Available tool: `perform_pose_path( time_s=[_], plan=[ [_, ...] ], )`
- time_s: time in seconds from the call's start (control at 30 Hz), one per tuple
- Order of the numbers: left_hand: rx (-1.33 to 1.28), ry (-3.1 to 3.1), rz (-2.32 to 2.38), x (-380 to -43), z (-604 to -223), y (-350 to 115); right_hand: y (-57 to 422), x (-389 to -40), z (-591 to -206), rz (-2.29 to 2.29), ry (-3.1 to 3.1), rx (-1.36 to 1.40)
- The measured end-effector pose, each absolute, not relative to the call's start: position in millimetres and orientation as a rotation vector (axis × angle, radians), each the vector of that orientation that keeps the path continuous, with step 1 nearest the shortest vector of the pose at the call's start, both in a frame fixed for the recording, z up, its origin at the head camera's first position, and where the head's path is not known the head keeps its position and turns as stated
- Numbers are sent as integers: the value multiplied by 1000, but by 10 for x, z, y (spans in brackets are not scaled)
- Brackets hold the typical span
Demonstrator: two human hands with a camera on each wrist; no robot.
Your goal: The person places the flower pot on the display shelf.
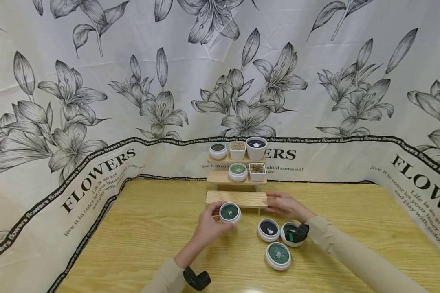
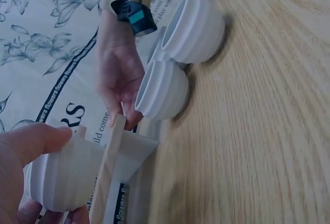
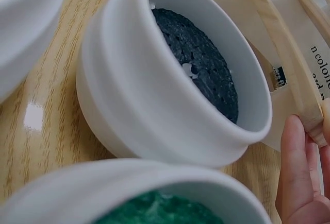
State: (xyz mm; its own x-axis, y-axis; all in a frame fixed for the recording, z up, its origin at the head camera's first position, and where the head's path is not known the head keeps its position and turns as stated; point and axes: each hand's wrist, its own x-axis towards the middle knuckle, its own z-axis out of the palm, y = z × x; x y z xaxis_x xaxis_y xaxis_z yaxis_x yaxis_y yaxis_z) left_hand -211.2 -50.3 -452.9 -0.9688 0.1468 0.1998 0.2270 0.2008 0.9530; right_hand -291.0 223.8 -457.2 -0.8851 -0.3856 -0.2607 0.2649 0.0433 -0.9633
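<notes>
My left hand (image 1: 207,228) grips a round white pot (image 1: 229,212) with a dark green filling, thumb and fingers around its sides. It is held just in front of the bottom step (image 1: 238,199) of a three-tier wooden stand; in the left wrist view the held pot (image 2: 77,177) overlaps the step's edge. My right hand (image 1: 285,205) pinches the right end of that bottom step, with fingers at the board's corner in the right wrist view. Nearest the right hand on the table is a white pot (image 1: 269,230) with a near-black filling.
Two more round pots stand close by, one green (image 1: 278,254), the other (image 1: 292,241) partly hidden by the right wristband. The middle step bears a round pot (image 1: 238,172) and a square pot (image 1: 257,172). Several pots line the top step (image 1: 220,161). A flower-printed curtain (image 1: 161,156) hangs behind.
</notes>
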Motion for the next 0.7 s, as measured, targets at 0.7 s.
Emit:
perform_pose_path(
  time_s=[0.7],
  plan=[
    [-231,-2366,-1755,-2479,-4258,-700,2229,-2908,-4567,-1874,1888,-118]
  ],
)
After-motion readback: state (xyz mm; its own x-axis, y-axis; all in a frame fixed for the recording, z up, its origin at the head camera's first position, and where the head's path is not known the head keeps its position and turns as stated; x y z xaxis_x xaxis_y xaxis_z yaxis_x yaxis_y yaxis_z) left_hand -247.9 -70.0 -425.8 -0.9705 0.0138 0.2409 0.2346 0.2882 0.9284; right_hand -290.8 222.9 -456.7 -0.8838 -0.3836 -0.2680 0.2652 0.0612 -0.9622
